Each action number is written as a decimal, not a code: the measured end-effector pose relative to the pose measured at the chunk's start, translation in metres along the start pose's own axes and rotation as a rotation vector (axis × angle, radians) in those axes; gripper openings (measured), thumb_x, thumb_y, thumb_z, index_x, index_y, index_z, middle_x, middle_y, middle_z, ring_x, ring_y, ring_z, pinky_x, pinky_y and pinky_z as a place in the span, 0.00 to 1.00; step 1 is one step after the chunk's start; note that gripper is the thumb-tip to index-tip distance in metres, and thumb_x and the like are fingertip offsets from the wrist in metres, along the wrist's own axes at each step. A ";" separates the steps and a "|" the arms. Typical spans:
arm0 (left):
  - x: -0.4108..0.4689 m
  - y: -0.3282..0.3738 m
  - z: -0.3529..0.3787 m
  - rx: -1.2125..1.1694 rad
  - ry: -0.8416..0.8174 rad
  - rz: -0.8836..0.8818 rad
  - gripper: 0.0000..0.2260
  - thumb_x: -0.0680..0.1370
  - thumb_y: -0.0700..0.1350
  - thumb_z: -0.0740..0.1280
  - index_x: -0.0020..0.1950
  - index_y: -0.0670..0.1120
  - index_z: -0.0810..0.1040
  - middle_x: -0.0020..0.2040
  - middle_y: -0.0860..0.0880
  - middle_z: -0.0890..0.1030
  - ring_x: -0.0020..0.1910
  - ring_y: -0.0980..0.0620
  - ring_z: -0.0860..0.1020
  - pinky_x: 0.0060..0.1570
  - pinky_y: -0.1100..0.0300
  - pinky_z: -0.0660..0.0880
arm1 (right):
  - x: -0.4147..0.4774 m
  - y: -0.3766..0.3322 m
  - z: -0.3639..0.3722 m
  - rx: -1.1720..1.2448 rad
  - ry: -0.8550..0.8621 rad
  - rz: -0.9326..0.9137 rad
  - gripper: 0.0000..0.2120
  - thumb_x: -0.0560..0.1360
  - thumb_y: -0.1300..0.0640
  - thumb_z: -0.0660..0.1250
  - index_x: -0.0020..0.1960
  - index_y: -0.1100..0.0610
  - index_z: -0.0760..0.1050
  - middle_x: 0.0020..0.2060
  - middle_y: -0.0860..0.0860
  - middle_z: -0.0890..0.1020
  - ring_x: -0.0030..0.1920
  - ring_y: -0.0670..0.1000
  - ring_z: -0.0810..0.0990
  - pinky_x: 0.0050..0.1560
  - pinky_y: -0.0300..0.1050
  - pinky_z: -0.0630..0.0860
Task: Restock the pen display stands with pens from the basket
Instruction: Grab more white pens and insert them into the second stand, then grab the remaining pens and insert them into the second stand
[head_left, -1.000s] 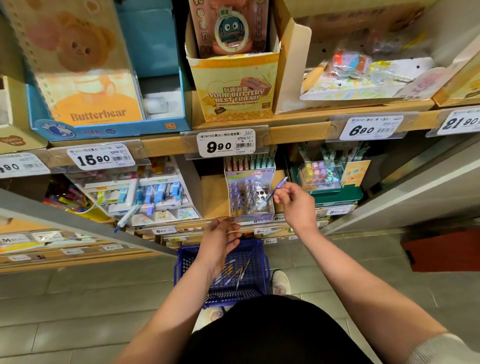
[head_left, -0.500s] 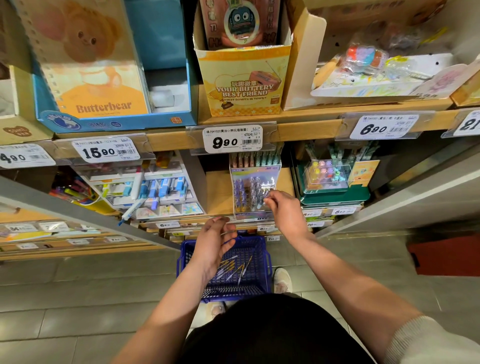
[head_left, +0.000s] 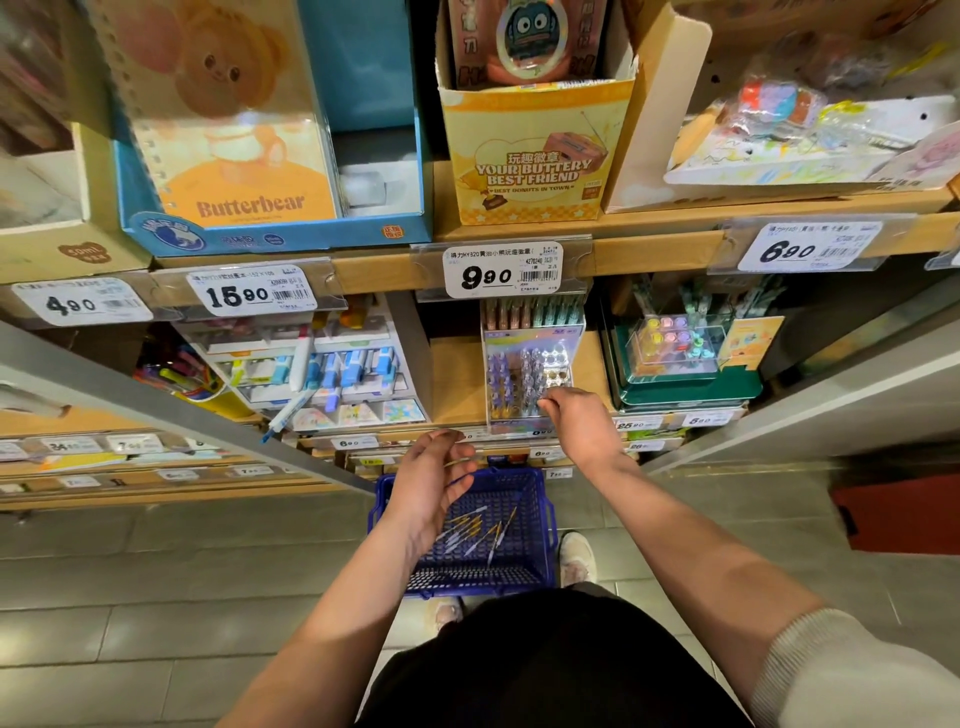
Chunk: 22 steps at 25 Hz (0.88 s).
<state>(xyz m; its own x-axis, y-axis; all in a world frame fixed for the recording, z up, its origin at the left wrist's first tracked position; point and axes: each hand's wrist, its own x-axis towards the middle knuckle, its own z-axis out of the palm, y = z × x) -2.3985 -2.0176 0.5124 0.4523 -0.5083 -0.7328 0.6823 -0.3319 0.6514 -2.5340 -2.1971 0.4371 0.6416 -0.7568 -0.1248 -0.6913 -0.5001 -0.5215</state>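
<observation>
Pen (head_left: 538, 399) (slim) in clear plastic stand (head_left: 527, 340), pinched by right grip (head_left: 576, 422); left grip (head_left: 431, 483) unclear.

notebook (head_left: 249, 156): Butterbear | yellow box (head_left: 535, 171): YOUR BUTTERY BEST FRIEND | shelf tags (head_left: 503, 270): 490, 1590, 990, 690

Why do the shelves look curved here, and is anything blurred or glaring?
Head view: the wide-angle lens bows the shelf edge and stretches the corners; the clear price-tag sleeve shows faint glare; the left margin is smeared, while the pen display stand, basket, left hand and right hand look fairly sharp.
</observation>
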 end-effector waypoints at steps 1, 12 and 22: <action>-0.001 0.000 -0.002 0.005 -0.007 -0.001 0.07 0.85 0.44 0.61 0.59 0.44 0.77 0.38 0.49 0.83 0.36 0.52 0.81 0.40 0.59 0.77 | 0.000 0.000 0.002 -0.008 -0.012 0.019 0.09 0.83 0.57 0.63 0.51 0.60 0.81 0.41 0.56 0.83 0.40 0.55 0.81 0.41 0.45 0.76; -0.020 0.006 -0.030 0.158 -0.146 0.008 0.10 0.85 0.44 0.60 0.60 0.41 0.77 0.45 0.44 0.84 0.38 0.50 0.81 0.36 0.61 0.76 | -0.046 -0.032 -0.008 0.670 -0.190 0.590 0.13 0.79 0.48 0.70 0.57 0.55 0.78 0.55 0.52 0.84 0.53 0.52 0.84 0.58 0.50 0.81; -0.028 -0.033 -0.088 0.188 -0.086 0.102 0.10 0.85 0.45 0.57 0.54 0.44 0.77 0.39 0.49 0.83 0.34 0.52 0.80 0.39 0.60 0.75 | -0.134 -0.097 0.029 1.047 -0.364 0.448 0.07 0.81 0.54 0.67 0.58 0.50 0.79 0.49 0.48 0.86 0.44 0.45 0.85 0.46 0.37 0.81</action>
<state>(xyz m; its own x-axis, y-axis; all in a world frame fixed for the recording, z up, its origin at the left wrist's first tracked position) -2.3829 -1.9222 0.4942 0.4571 -0.6101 -0.6472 0.5128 -0.4137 0.7522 -2.5433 -2.0350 0.4797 0.5859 -0.5281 -0.6147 -0.3795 0.4914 -0.7839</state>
